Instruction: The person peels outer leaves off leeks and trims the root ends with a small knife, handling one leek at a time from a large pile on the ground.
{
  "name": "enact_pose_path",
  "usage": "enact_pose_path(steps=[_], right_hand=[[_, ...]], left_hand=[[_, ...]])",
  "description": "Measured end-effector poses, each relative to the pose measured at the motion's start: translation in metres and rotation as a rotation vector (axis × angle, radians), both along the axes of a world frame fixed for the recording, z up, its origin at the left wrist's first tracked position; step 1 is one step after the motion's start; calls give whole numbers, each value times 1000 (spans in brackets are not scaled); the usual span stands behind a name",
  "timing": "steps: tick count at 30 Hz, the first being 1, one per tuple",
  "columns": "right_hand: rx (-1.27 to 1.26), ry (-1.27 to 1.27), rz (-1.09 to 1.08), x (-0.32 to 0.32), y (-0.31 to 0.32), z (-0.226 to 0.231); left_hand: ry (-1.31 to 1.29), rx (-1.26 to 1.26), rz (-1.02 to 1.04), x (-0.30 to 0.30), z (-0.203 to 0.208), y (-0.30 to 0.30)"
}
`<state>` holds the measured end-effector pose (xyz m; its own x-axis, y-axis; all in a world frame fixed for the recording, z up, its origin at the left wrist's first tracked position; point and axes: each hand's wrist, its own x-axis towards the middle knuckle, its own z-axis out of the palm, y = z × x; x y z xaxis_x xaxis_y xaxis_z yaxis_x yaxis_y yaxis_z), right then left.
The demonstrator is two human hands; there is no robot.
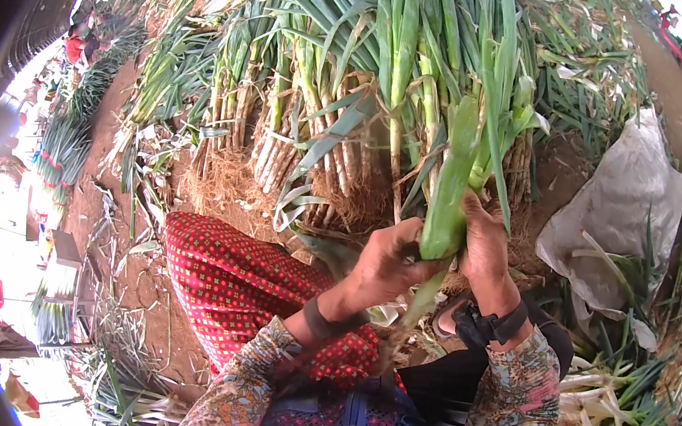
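Note:
Both hands are closed on one large green onion (481, 163) in front of me. Its leaves point away and its lower end hangs toward my lap, blurred. My left hand (390, 261) pinches the base of a broad, flattened green leaf (451, 183), which stands up beside the stalk. My right hand (486, 242) wraps round the stalk just to the right, so part of it is hidden. Just beyond are bundles of green onions (340, 150) with pale stems and brown roots turned toward me.
A whitish sack (623, 207) lies on the right. Peeled pale onions (596, 410) are heaped at the lower right. Red patterned cloth (257, 288) covers my left knee. Leaf scraps litter the brown soil (143, 291). More onion piles and a person in red (74, 48) are at the far left.

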<state>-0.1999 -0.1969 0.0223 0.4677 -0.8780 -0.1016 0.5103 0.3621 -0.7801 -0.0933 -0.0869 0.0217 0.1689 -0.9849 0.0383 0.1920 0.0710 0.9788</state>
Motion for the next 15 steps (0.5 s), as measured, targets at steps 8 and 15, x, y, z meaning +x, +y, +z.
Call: enact_pose_path(steps=[8,15], right_hand=[[43,277,-247,-10,-27,12],[-29,179,-419,-37,-48,23]], left_hand=[[-435,-228,12,19,24,44],[-642,478,602,123,21,64]])
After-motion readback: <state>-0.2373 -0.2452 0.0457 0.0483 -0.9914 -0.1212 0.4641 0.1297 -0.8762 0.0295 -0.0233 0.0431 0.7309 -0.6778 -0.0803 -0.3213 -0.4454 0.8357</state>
